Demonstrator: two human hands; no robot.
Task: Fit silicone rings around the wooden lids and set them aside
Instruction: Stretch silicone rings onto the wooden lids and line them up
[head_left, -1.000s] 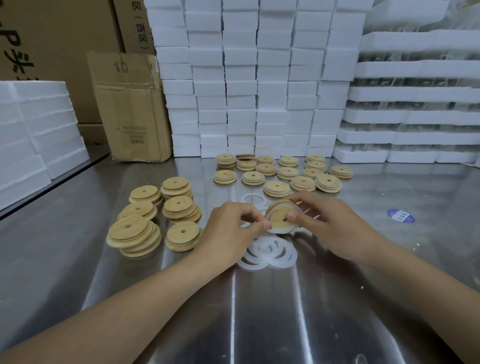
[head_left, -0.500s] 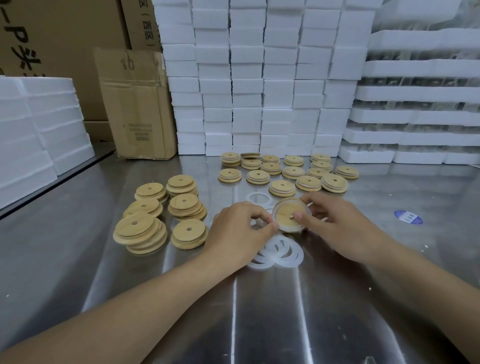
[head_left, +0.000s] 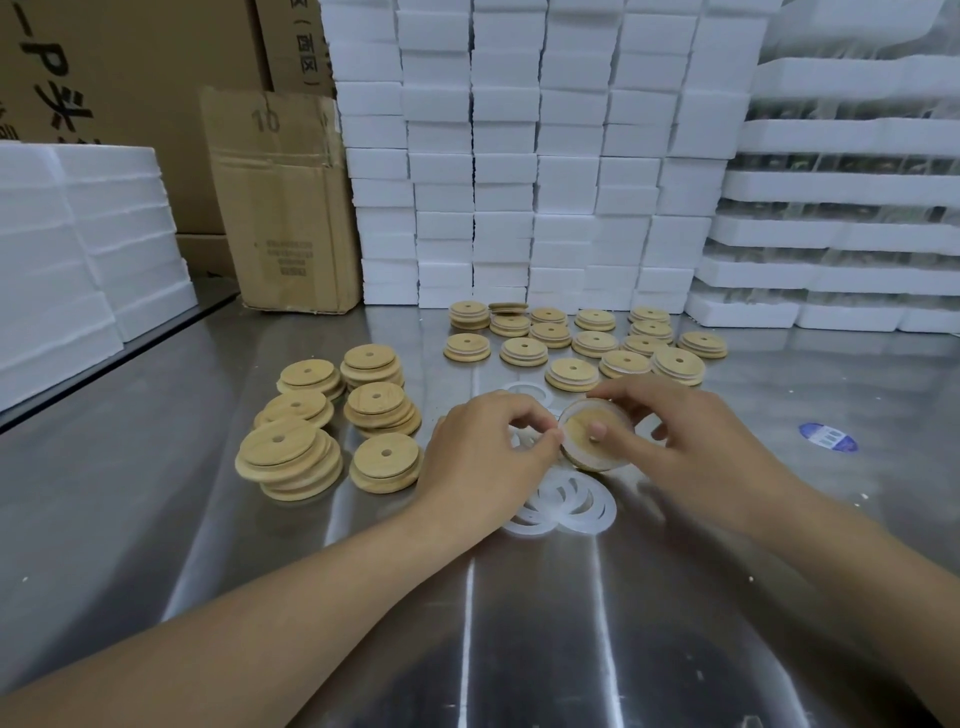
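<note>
Head view, frame centre: the right hand (head_left: 691, 447) grips the wooden lid (head_left: 577, 434), forefinger on its face. The left hand (head_left: 488, 447) pinches the silicone ring (head_left: 571, 411) at the lid's left rim. The lid looks light and stiff, the ring soft and stretchy; both are best held by the edge.

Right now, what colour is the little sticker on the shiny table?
The sticker is blue with white marks; the head view shows it best.

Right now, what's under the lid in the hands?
Loose silicone rings lie overlapping on the steel table, showing below the lid that the left hand and right hand hold. What lies directly beneath the lid is covered.
</note>
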